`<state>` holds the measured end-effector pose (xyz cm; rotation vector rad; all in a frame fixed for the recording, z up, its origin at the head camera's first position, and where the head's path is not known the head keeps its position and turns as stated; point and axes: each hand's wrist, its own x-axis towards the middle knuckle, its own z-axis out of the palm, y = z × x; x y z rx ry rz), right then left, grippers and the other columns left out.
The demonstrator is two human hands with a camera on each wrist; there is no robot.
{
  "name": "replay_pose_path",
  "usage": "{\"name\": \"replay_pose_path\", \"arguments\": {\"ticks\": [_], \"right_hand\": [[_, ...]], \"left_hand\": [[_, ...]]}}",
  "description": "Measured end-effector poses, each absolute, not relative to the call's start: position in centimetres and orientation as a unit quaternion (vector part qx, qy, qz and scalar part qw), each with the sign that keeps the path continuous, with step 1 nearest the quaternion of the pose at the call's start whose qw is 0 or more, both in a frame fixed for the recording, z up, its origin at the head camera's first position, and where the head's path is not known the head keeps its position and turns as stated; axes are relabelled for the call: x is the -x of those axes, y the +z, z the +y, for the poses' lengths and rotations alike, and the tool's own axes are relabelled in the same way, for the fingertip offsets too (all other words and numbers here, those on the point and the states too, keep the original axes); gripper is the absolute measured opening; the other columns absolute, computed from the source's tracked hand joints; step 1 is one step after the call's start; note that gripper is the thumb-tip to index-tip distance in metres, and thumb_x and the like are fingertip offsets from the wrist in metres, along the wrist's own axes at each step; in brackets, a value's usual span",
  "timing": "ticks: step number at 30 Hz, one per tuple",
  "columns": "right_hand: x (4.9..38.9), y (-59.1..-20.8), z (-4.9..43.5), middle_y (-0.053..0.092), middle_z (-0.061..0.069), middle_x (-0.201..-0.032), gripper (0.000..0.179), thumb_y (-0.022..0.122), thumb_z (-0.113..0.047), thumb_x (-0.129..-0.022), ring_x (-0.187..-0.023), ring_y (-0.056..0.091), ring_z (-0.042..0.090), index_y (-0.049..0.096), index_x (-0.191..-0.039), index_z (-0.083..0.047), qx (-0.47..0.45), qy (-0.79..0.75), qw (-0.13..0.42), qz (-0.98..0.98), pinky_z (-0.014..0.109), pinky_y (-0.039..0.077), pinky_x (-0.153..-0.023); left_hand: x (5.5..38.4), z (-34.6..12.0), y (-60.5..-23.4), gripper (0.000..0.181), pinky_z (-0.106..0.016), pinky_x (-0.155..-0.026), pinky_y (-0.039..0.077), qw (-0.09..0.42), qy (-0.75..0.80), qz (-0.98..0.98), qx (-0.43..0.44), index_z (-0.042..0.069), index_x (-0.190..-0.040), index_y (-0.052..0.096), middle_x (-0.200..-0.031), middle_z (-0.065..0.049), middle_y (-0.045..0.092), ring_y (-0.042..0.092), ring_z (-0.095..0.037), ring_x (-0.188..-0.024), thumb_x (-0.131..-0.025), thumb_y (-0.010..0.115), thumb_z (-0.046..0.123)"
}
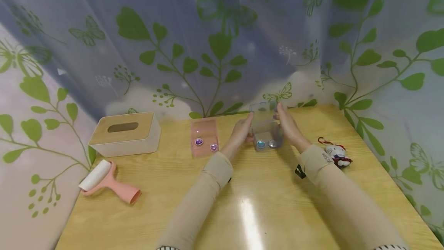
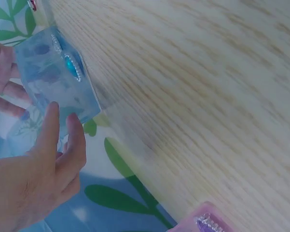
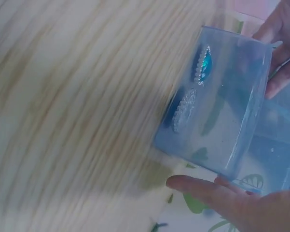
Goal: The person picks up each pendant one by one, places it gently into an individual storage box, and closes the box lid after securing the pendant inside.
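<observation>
A see-through bluish plastic box (image 1: 267,130) stands open near the back of the table, its lid (image 1: 262,107) raised on the far side. Inside, at the near edge, lie a turquoise gem (image 1: 261,144) with a beaded rim and a clear gem (image 1: 273,143), also beaded. My left hand (image 1: 240,131) holds the box's left side, thumb near the lid joint. On the opposite side my right hand (image 1: 288,125) holds it, thumb up by the lid's edge. Both gems show through the box wall in the right wrist view. Some fingertips are hidden behind the plastic.
Left of the box lies a pink clear case (image 1: 204,130) with two purple gems. Farther left are a tissue box (image 1: 138,142) and a pink lint roller (image 1: 116,184). A white cat figurine (image 1: 336,153) lies beyond the right forearm. A patterned curtain (image 1: 187,41) hangs behind.
</observation>
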<state>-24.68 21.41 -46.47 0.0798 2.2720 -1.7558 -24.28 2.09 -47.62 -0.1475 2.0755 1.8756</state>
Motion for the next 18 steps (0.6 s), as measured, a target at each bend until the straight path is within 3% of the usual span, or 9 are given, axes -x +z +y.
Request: {"name": "replay_pose_path", "arguments": {"ticks": [2,7,12,18], "right_hand": [[24.8,-46.1,21.4,0.02,0.026,-0.174,0.09,0.01,-0.075,-0.104,-0.158,0.017,0.058,0.01,-0.169,-0.013,-0.021,-0.595,0.114,0.795,0.079,0.014,-0.125],[24.5,-46.0,21.5,0.028,0.027,-0.168,0.081,0.018,-0.066,-0.109,-0.159,0.026,0.046,0.02,-0.163,-0.005,-0.007,-0.57,0.091,0.816,0.064,0.021,-0.132],[23.9,-46.3,21.9,0.034,0.03,-0.162,0.074,0.023,-0.06,-0.112,-0.153,0.032,0.051,0.029,-0.154,0.0,0.003,-0.541,0.086,0.837,0.067,0.029,-0.127],[23.0,-46.7,22.9,0.031,0.031,-0.166,0.07,0.028,-0.051,-0.114,-0.155,0.03,0.05,0.027,-0.161,0.001,0.048,-0.496,0.098,0.861,0.067,0.029,-0.127]], "left_hand": [[24.5,1.9,-47.3,0.083,-0.046,-0.103,0.061,0.164,0.656,0.735,0.05,0.0,-0.152,0.046,-0.143,-0.021,0.055,0.061,-0.025,-0.103,-0.104,0.045,0.068],[24.4,1.7,-47.0,0.078,-0.045,-0.103,0.061,0.158,0.649,0.743,0.046,0.003,-0.149,0.051,-0.14,-0.02,0.057,0.063,-0.03,-0.111,-0.104,0.049,0.066],[24.2,1.7,-47.3,0.077,-0.047,-0.109,0.058,0.132,0.619,0.774,0.021,0.003,-0.15,0.053,-0.135,-0.021,0.064,0.065,-0.035,-0.118,-0.105,0.048,0.065],[23.9,1.3,-47.7,0.071,-0.052,-0.119,0.049,0.117,0.569,0.814,-0.019,0.006,-0.153,0.051,-0.153,-0.016,0.058,0.057,-0.037,-0.139,-0.107,0.047,0.06]]}}
